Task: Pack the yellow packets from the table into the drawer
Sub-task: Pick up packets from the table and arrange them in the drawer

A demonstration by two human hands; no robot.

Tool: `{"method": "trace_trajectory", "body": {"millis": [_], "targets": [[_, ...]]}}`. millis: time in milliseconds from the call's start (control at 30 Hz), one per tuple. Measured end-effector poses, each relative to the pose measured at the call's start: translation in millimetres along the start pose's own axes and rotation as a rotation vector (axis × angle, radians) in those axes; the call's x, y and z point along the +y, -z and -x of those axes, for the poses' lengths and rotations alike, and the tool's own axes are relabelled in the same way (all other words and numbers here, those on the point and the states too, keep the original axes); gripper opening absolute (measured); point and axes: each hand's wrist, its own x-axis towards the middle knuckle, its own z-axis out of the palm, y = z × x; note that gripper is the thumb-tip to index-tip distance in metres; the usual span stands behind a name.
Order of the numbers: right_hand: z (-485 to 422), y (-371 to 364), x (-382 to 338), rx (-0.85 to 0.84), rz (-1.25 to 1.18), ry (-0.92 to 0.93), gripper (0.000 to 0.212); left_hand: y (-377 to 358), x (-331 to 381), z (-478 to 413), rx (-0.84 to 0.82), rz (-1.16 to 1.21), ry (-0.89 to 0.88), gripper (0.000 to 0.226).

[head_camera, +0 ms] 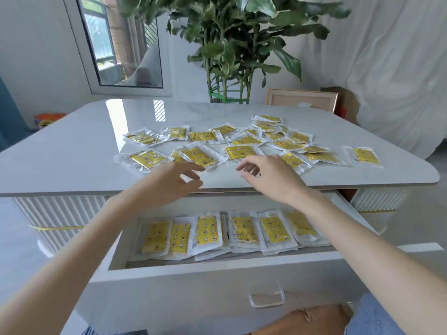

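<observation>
Head view: left hand (pixel 173 178) and right hand (pixel 269 177), fingers (pixel 191 166) apart, hover beside yellow packets (pixel 199 157) on the table (pixel 72 146)

You can read no text, brand or number here. The yellow packets (pixel 200 157) on the tabletop (pixel 72 146) and in the drawer (pixel 217 269) show only small printed figures, and any lettering is too blurred to tell

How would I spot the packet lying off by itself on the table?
Start at the white table above the open drawer. Follow the scattered yellow packets towards its right edge. The last packet lies by itself there, while the others crowd together or overlap.
</observation>
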Motion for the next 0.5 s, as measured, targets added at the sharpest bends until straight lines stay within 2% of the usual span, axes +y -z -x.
{"method": "trace_trajectory", "body": {"millis": [133, 267, 400, 500], "targets": [[-23.6, 1.0, -25.6, 0.082, -0.075, 0.024, 0.018, 32.1, -12.4, -10.2, 0.207, -0.054, 0.038, 0.03], [-54.7, -19.6, -50.2, -0.022, -0.096, 0.016, 0.029, 49.3, -43.5, -30.3, 0.373, -0.094, 0.117, 0.036], [-83.9, -55.4, -69.3, -0.155, -0.07, 0.037, 0.039, 39.7, -86.2, -52.0, 0.364, -0.155, 0.338, 0.047], [-94.8, -80.6, -75.9, -0.252, 0.024, -0.021, 0.046, 24.8, -102.2, -57.8, 0.351, -0.099, 0.468, 0.06]]}}
